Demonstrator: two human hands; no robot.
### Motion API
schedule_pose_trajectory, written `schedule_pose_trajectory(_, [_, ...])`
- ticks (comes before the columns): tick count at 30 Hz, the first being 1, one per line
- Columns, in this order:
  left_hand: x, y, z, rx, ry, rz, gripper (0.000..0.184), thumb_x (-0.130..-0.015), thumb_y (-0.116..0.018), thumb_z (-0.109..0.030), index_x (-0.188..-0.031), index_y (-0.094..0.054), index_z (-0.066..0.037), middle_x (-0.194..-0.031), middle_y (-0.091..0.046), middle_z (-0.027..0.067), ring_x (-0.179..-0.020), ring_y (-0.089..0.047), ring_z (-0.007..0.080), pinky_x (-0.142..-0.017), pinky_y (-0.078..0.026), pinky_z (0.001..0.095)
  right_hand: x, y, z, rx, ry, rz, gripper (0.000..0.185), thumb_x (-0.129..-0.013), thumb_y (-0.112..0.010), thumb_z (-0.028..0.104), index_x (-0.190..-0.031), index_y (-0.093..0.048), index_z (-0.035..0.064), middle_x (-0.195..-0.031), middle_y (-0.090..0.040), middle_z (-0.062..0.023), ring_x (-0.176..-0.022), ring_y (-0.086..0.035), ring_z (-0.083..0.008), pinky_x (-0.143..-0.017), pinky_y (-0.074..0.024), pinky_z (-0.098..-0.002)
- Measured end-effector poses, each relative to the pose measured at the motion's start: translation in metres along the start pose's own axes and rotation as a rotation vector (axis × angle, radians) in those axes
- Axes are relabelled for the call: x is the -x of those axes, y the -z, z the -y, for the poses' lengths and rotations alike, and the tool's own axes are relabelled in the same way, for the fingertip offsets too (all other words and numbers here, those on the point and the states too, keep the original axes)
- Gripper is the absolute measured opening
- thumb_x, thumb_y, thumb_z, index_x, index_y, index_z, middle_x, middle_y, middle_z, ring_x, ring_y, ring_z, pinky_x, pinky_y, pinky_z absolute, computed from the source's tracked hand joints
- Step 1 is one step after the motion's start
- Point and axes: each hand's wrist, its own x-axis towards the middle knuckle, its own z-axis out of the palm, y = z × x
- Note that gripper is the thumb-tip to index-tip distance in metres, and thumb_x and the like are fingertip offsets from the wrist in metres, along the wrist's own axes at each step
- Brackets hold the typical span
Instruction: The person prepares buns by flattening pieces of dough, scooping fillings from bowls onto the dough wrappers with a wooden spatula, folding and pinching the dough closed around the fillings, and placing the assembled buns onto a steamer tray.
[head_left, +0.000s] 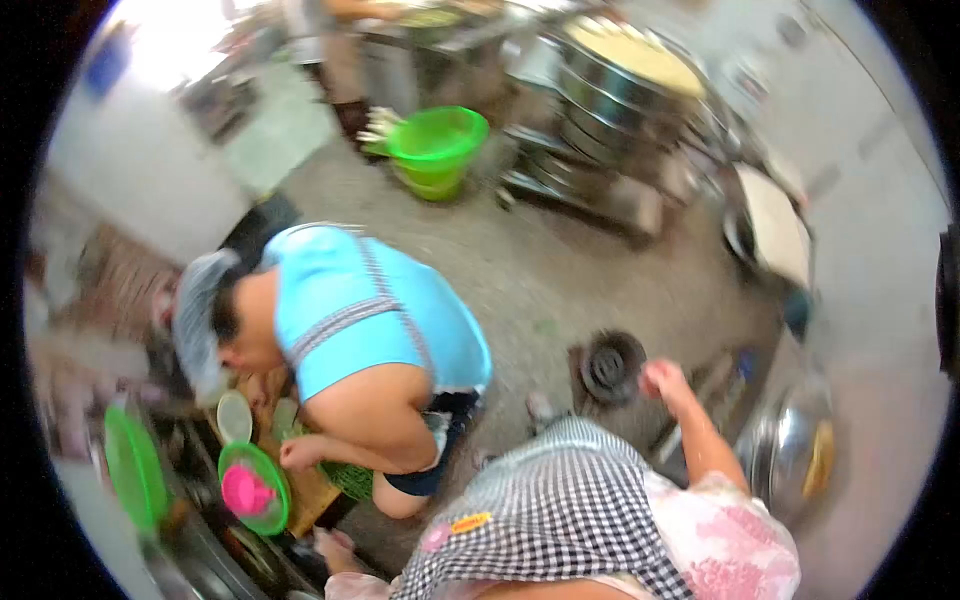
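We stand on a grey floor (520, 270), looking down over our black-and-white checked apron (560, 490) and pink-patterned sleeve (735, 550). Our two hands are well apart. Our right hand (660, 380) is out to the side, above the floor and just beside a dark, round, ringed object (612, 367) that we cannot identify. Its fingers look curled, but blur means we cannot tell whether they hold anything. Our left hand (338, 547) is low on the other side, near the end of a wooden board (312, 497); it too is blurred, and we cannot tell whether it is open or closed.

By the board, a green plastic basin (281, 500) holds a bright pink scoop-like utensil (245, 490). A pale bowl (235, 416) is just beyond it, and slender green vegetables (348, 480) lie in a heap beside the board.

A co-worker (370, 300) in a light-blue top, patterned straps and a hair covering bends low over the board, one hand near the vegetables. Farther off, we see a lime-green tub (435, 165) and a large stacked metal steamer (600, 105).
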Motion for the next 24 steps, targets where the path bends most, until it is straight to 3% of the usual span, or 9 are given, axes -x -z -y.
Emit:
schedule_pose_trajectory(3, [0.053, -0.03, 0.01, -0.381, -0.116, 0.022, 0.035, -0.085, -0.054, -0.047, -0.077, -0.056, -0.013, -0.058, -0.045, 0.0004, -0.044, -0.044, 0.0137, -0.033, -0.036, 0.0286, 0.029, 0.005, 0.083, -0.3, 0.207, 0.035, 0.015, -0.086, -0.055, 0.018, -0.088, -0.057, 0.0027, -0.076, -0.062, -0.0081, -0.07, -0.06, -0.0173, -0.072, -0.0476, -0.0333])
schedule_pose_trajectory(6, [0.145, -0.083, -0.037, -0.424, -0.425, 0.195, 0.034, -0.085, -0.054, -0.046, -0.078, -0.056, -0.013, -0.058, -0.045, 0.0006, -0.044, -0.045, 0.0138, -0.034, -0.036, 0.0286, 0.1, 0.029, 0.177, -0.48, 0.693, 0.116, 0.029, -0.087, -0.057, 0.036, -0.078, -0.056, 0.0082, -0.06, -0.054, 0.0004, -0.054, -0.055, -0.0122, -0.085, -0.0452, -0.0418])
schedule_pose_trajectory(8, [0.222, -0.136, -0.052, -0.43, -0.578, 0.268, 0.034, -0.085, -0.054, -0.046, -0.078, -0.056, -0.013, -0.058, -0.045, 0.0007, -0.045, -0.045, 0.0138, -0.034, -0.036, 0.0286, 0.133, 0.082, 0.218, -0.521, 0.946, 0.178, 0.03, -0.086, -0.058, 0.041, -0.08, -0.058, 0.0107, -0.062, -0.055, 0.0015, -0.054, -0.054, -0.0108, -0.08, -0.0437, -0.0416])
schedule_pose_trajectory(11, [0.343, -0.19, -0.071, 0.099, -1.264, 0.676, 0.033, -0.086, -0.054, -0.045, -0.079, -0.057, -0.013, -0.059, -0.046, 0.0009, -0.045, -0.045, 0.0139, -0.035, -0.037, 0.0286, 0.19, 0.183, 0.228, -0.283, 1.427, 0.613, 0.017, -0.081, -0.065, 0.031, -0.08, -0.066, 0.0137, -0.073, -0.064, -0.0003, -0.059, -0.057, -0.0122, -0.061, -0.043, -0.0317])
schedule_pose_trajectory(15, [0.479, -0.255, -0.081, 0.837, -1.917, 1.178, 0.033, -0.086, -0.054, -0.044, -0.08, -0.057, -0.012, -0.059, -0.046, 0.0012, -0.046, -0.046, 0.0141, -0.036, -0.037, 0.0287, 0.166, 0.168, 0.314, -0.294, 1.7, 0.884, 0.011, -0.08, -0.052, 0.006, -0.069, -0.053, 0.0054, -0.077, -0.055, -0.0056, -0.083, -0.056, -0.0129, -0.098, -0.0322, -0.0384])
schedule_pose_trajectory(17, [0.541, -0.293, -0.079, 1.034, -2.012, 1.35, 0.032, -0.086, -0.054, -0.044, -0.08, -0.057, -0.012, -0.059, -0.047, 0.0014, -0.047, -0.046, 0.0141, -0.037, -0.038, 0.0287, 0.166, 0.189, 0.32, -0.06, 1.94, 0.616, 0.011, -0.077, -0.051, 0.001, -0.067, -0.052, 0.0042, -0.066, -0.048, -0.0023, -0.071, -0.054, -0.0143, -0.081, -0.0441, -0.0305])
schedule_pose_trajectory(18, [0.563, -0.31, -0.075, 1.092, -2.03, 1.435, 0.032, -0.086, -0.054, -0.043, -0.081, -0.057, -0.012, -0.06, -0.047, 0.0014, -0.047, -0.046, 0.0141, -0.037, -0.038, 0.0287, 0.155, 0.192, 0.322, -0.118, 1.826, 0.367, 0.011, -0.074, -0.05, -0.002, -0.066, -0.052, 0.0042, -0.063, -0.049, -0.0008, -0.064, -0.052, -0.0146, -0.071, -0.0435, -0.0285])
schedule_pose_trajectory(21, [0.613, -0.359, -0.064, 1.213, -2.024, 1.596, 0.032, -0.086, -0.054, -0.043, -0.081, -0.057, -0.012, -0.06, -0.047, 0.0016, -0.048, -0.047, 0.0142, -0.038, -0.038, 0.0287, 0.135, 0.225, 0.331, -0.131, 1.837, 0.554, 0.012, -0.071, -0.048, -0.005, -0.064, -0.053, 0.0037, -0.065, -0.053, -0.0008, -0.065, -0.052, -0.0154, -0.072, -0.0434, -0.031])
schedule_pose_trajectory(24, [0.652, -0.411, -0.052, 1.273, -1.999, 1.709, 0.031, -0.086, -0.054, -0.042, -0.082, -0.057, -0.011, -0.06, -0.047, 0.0018, -0.048, -0.047, 0.0143, -0.039, -0.039, 0.0287, 0.109, 0.246, 0.334, -0.081, 1.836, 0.409, 0.013, -0.069, -0.047, -0.007, -0.062, -0.053, 0.0025, -0.066, -0.056, -0.0016, -0.068, -0.053, -0.0166, -0.075, -0.0439, -0.0331])
